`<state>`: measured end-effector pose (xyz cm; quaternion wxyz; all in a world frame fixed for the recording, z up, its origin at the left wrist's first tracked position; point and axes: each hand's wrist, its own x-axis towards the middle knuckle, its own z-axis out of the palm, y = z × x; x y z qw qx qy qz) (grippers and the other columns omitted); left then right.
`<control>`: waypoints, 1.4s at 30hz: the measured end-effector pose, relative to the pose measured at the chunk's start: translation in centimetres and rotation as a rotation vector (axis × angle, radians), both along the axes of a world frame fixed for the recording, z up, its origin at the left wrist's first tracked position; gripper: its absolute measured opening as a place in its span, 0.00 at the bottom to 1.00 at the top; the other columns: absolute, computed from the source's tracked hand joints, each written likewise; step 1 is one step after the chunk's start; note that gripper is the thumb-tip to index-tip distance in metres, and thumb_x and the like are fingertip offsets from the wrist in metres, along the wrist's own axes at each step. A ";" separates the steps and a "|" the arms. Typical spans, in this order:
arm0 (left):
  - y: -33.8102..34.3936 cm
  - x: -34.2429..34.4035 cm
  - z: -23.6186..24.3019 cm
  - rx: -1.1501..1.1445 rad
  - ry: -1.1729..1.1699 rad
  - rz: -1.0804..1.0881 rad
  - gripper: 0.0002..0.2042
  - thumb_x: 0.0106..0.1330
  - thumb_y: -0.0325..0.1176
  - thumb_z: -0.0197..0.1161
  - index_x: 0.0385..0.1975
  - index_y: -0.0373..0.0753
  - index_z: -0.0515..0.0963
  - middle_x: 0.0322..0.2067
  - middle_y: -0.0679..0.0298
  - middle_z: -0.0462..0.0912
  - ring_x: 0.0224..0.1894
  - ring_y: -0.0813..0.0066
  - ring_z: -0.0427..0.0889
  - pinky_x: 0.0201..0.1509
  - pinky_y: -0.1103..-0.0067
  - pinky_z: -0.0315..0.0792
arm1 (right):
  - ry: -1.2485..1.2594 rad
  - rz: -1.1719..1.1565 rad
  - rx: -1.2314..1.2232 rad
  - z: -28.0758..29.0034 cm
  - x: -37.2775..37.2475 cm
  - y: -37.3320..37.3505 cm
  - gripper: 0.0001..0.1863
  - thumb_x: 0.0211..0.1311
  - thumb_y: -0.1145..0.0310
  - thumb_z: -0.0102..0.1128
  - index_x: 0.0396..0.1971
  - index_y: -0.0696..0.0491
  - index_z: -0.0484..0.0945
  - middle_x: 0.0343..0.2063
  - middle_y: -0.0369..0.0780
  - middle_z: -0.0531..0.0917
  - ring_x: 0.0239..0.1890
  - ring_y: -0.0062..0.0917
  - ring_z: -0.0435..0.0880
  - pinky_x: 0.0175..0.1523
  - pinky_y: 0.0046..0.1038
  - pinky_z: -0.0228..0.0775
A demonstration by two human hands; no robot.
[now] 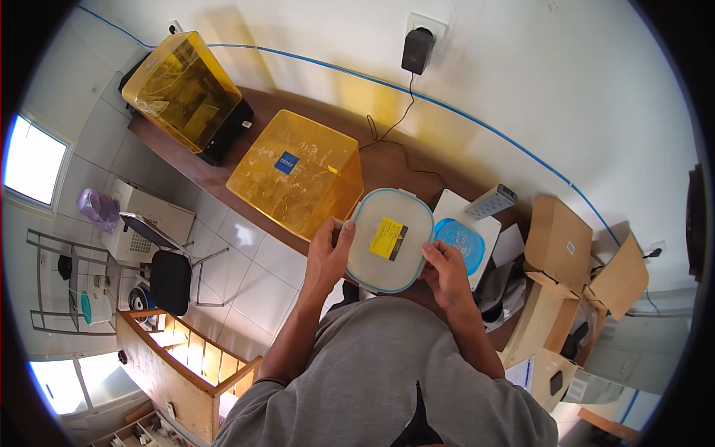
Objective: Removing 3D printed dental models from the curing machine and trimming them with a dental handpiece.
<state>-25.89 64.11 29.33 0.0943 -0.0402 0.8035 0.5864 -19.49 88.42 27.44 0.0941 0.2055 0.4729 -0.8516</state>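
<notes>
Head view, the person facing the table: the translucent, rounded-square lid (391, 209) hides most left-hand fingers and its own underside; whether a box is attached I cannot tell. Its rim is smooth blue, its label (389, 238) yellow and black. Above the table edge (387, 167), elbows bent, the left hand (328, 255) pinches its left side, the right hand (445, 273) its lower right.

Your left forearm (296, 339) angles forward and inward, your right forearm (474, 340) likewise from the other side. Your left hand (326, 257) sits slightly farther forward than your right hand (447, 274); both are closed in a grip, left thumb (345, 234) pointing forward.
</notes>
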 end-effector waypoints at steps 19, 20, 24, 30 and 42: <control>0.0 -0.9 -0.1 0.253 0.005 0.102 0.15 0.72 0.40 0.70 0.38 0.34 0.74 0.29 0.63 0.81 0.30 0.81 0.77 0.33 0.79 0.72 | 0.182 0.471 0.768 3.4 -11.9 1.9 0.20 0.69 0.55 0.70 0.44 0.60 0.85 0.32 0.37 0.86 0.33 0.20 0.81 0.41 0.27 0.74; 0.1 -1.0 -0.2 0.230 0.004 0.099 0.16 0.72 0.41 0.70 0.38 0.35 0.74 0.29 0.63 0.81 0.30 0.81 0.77 0.32 0.79 0.72 | 0.180 0.498 0.789 3.5 -12.6 1.7 0.18 0.70 0.57 0.69 0.42 0.59 0.85 0.31 0.37 0.86 0.33 0.19 0.81 0.40 0.25 0.73; 0.2 -0.8 -0.5 0.236 0.014 0.110 0.17 0.72 0.42 0.70 0.39 0.34 0.74 0.29 0.63 0.81 0.30 0.81 0.77 0.32 0.79 0.72 | 0.124 0.552 0.695 2.6 -14.3 1.8 0.15 0.70 0.60 0.70 0.40 0.59 0.84 0.31 0.38 0.87 0.32 0.18 0.82 0.36 0.26 0.74; 0.5 -0.5 -0.3 0.306 -0.023 0.123 0.16 0.74 0.43 0.68 0.40 0.34 0.75 0.30 0.63 0.81 0.30 0.81 0.77 0.33 0.80 0.71 | -0.050 0.521 0.392 4.1 -14.9 1.8 0.11 0.66 0.66 0.73 0.37 0.59 0.84 0.31 0.38 0.87 0.33 0.20 0.83 0.38 0.28 0.75; 1.8 1.1 0.5 0.451 0.205 0.216 0.12 0.83 0.39 0.55 0.42 0.37 0.74 0.34 0.71 0.77 0.37 0.87 0.70 0.42 0.85 0.67 | 0.548 0.227 0.529 9.4 -11.1 -0.3 0.12 0.64 0.71 0.73 0.31 0.54 0.74 0.25 0.29 0.75 0.26 0.09 0.71 0.32 0.18 0.64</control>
